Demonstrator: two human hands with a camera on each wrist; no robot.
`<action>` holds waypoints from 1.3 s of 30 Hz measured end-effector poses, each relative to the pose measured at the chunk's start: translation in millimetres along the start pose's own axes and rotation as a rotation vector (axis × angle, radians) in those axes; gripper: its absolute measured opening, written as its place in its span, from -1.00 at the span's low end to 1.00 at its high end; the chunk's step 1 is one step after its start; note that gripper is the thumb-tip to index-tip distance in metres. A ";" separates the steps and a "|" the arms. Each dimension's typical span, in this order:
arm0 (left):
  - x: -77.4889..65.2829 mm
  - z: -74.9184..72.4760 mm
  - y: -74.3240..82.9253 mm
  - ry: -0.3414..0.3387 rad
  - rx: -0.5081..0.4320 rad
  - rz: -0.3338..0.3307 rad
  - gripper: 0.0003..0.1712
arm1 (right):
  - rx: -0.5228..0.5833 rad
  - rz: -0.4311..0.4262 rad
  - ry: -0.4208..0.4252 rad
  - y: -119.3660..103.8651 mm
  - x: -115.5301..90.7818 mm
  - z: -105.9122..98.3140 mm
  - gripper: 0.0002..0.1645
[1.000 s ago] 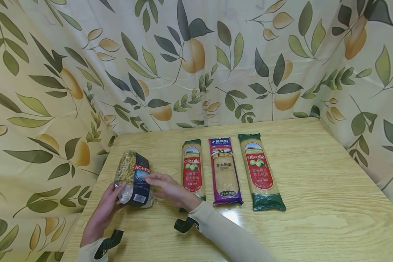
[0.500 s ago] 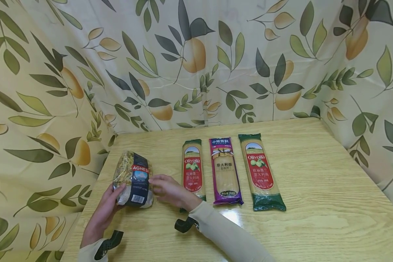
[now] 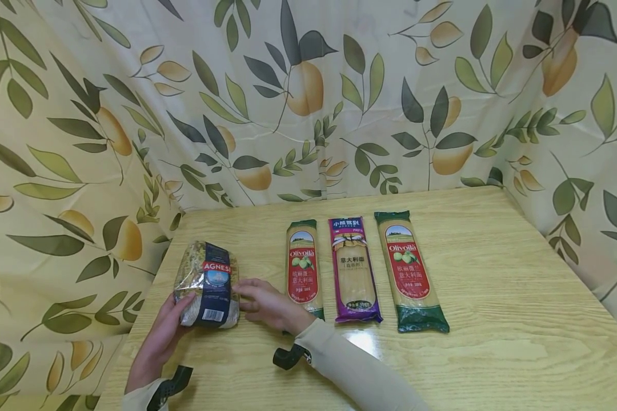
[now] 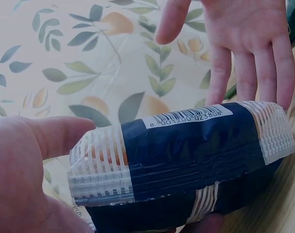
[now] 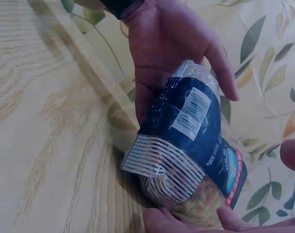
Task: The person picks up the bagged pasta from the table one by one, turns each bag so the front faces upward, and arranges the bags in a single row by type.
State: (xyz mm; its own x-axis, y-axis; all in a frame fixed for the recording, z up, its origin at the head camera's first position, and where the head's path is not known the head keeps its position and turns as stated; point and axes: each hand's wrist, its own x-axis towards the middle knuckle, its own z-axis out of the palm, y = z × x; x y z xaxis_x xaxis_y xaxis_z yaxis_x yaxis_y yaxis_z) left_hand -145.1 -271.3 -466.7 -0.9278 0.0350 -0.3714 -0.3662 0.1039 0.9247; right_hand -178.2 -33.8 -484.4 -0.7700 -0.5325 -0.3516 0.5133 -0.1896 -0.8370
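Observation:
A clear bag of short pasta (image 3: 217, 297) with a dark blue AGNESI label is tilted at the table's left side. My left hand (image 3: 163, 331) holds its near left corner, the thumb along the side and a fingertip showing beneath the bag in the left wrist view. At the right side of the bag, the fingers of my right hand (image 3: 275, 305) touch it and look fairly straight in the left wrist view. The barcode (image 5: 192, 114) on the bag's near end shows in both wrist views. Whether the bag's far end rests on the table is hidden.
Right of the bag lie three long spaghetti packs in a row: a green-and-red Olivoilà pack (image 3: 302, 265), a purple pack (image 3: 353, 274) and another Olivoilà pack (image 3: 408, 274). My right forearm partly covers the first. A leaf-patterned curtain (image 3: 360, 114) surrounds the wooden table (image 3: 514, 297).
The bag has turned, swinging its AGNESI label leftward and more toward the head camera. My right fingers have slid from the label's face to the bag's right side. The spaghetti packs have stayed put.

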 end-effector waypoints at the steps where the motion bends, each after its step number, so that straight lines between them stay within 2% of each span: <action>1: -0.4 -0.3 -0.7 0.001 -0.007 0.003 -0.20 | -0.001 -0.001 0.000 0.1 0.0 0.1 -0.27; 5: -1.3 -0.9 -2.9 -0.001 -0.041 0.012 -0.21 | -0.007 -0.002 0.004 0.8 -0.9 0.8 -0.26; 15: -2.3 -0.1 -9.0 -0.009 -0.116 0.044 -0.24 | -0.037 -0.004 0.025 3.6 1.2 2.8 -0.39; 21: -2.6 1.2 -15.9 -0.016 -0.192 0.027 -0.21 | -0.068 -0.019 0.026 3.6 0.0 3.4 -0.45; 29: -2.7 2.3 -23.2 0.001 -0.227 -0.015 -0.20 | -0.081 -0.014 0.019 5.1 -0.1 0.0 -0.43; 33: -2.5 4.4 -24.7 -0.009 -0.278 0.006 -0.28 | -0.063 -0.023 0.011 4.0 0.9 -3.2 -0.46; 39: -3.1 5.9 -26.0 0.005 -0.372 -0.022 -0.45 | -0.027 -0.026 0.021 -0.2 -0.2 -6.5 -0.39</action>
State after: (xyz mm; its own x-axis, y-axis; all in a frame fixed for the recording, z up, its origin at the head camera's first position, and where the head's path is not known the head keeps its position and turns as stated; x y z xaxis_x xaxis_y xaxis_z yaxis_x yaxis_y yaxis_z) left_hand -132.3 -268.3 -490.2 -0.9194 0.0316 -0.3920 -0.3859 -0.2638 0.8840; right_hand -180.6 -28.3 -486.9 -0.7908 -0.5100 -0.3385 0.4830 -0.1803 -0.8568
